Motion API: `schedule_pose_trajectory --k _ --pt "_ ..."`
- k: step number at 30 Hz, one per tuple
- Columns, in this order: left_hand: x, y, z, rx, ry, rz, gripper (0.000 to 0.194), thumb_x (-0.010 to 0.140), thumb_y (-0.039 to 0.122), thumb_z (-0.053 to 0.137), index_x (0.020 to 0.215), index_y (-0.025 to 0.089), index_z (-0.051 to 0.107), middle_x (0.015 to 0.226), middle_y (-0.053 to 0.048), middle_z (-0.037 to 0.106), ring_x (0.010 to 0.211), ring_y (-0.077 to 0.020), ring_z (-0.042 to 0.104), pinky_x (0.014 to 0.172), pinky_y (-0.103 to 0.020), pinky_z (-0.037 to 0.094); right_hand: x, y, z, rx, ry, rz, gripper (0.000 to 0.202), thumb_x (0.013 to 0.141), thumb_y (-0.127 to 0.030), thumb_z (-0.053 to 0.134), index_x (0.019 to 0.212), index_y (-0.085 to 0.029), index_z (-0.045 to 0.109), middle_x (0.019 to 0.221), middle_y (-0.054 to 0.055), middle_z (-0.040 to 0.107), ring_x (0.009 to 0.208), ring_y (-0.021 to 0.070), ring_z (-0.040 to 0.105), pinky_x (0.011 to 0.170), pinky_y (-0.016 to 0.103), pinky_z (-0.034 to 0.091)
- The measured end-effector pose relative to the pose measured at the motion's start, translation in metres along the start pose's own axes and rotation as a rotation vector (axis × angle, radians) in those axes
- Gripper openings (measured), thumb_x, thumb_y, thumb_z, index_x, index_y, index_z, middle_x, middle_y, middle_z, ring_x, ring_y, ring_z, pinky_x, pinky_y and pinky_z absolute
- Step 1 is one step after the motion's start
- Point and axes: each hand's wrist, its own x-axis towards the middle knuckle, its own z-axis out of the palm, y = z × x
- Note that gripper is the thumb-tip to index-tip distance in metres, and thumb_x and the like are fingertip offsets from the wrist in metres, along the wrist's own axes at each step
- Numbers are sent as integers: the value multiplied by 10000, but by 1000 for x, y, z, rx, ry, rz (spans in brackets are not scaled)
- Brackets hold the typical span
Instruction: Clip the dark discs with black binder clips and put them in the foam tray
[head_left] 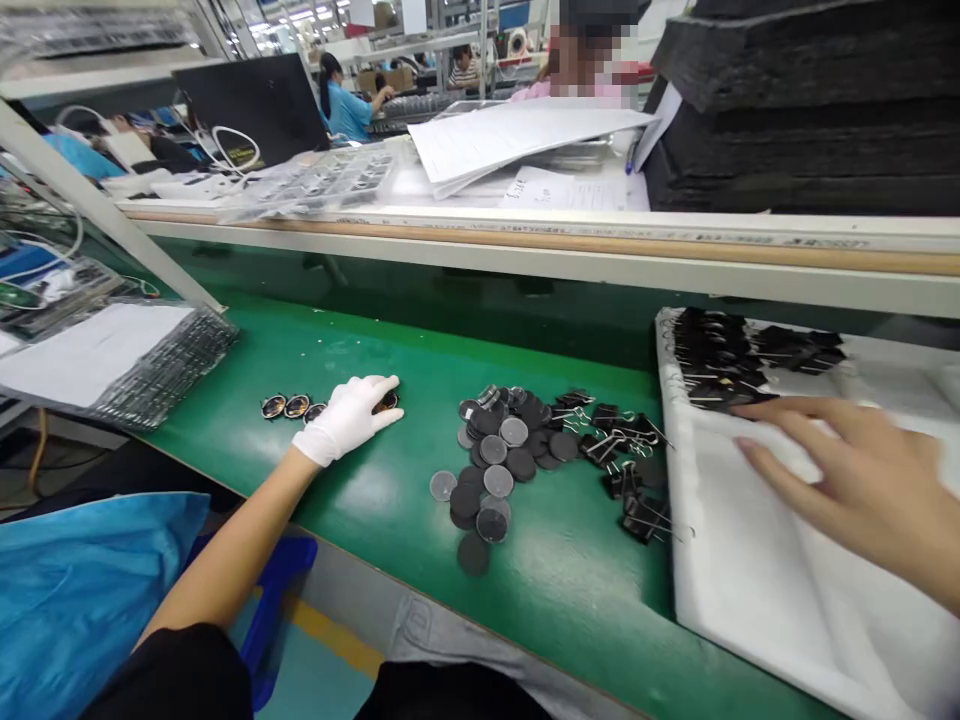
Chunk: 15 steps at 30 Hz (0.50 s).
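**Black clips (716, 352) nearest right hand (870, 475)**
Lie in white tray (739, 545), just beyond bare fingertips and leftward; thumb, forefinger parted. Gloved left hand (346, 420), well apart, curls about round part (387, 401); grip unclear.

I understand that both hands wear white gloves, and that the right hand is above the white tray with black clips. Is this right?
Not quite: only the left hand wears a white glove; in the head view, the right hand is bare. It is above the white tray with black clips.
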Motion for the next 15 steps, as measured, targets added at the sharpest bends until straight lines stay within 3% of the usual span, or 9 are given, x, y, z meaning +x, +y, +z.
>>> schedule_pose_trajectory --k 3,7,12,15 --pt "7 12 9 -68 4 32 597 949 526 554 1433 178 595 1344 -167 670 1231 -340 622 1097 -443 452 1 -71 -17 105 -98 -286 237 1016 -388 505 1228 -330 592 1183 137 706 1036 341 685 825 529 459" --pt "12 25 16 -188 38 32 598 909 525 608 1370 144 636 1237 -167 704 1155 -327 646 1061 -431 479 10 -140 -18 211 -184 -421 244 1049 -289 490 1236 -220 631 1135 121 717 1021 284 680 853 447 463" --pt "8 45 16 -385 77 -9 478 936 495 571 1276 177 677 1276 -115 724 1090 -263 680 1029 -391 513 25 -203 14 80 -279 -434 293 1021 -287 559 1242 -132 671 1122 158 701 994 313 634 811 424 436" --pt "9 62 4 -508 77 -52 519 996 540 447 1264 159 675 1104 -99 765 793 -179 696 752 -311 570 28 -219 28 3 -307 -451 280 987 -129 545 1229 -91 682 1116 169 709 989 301 634 792 408 427"
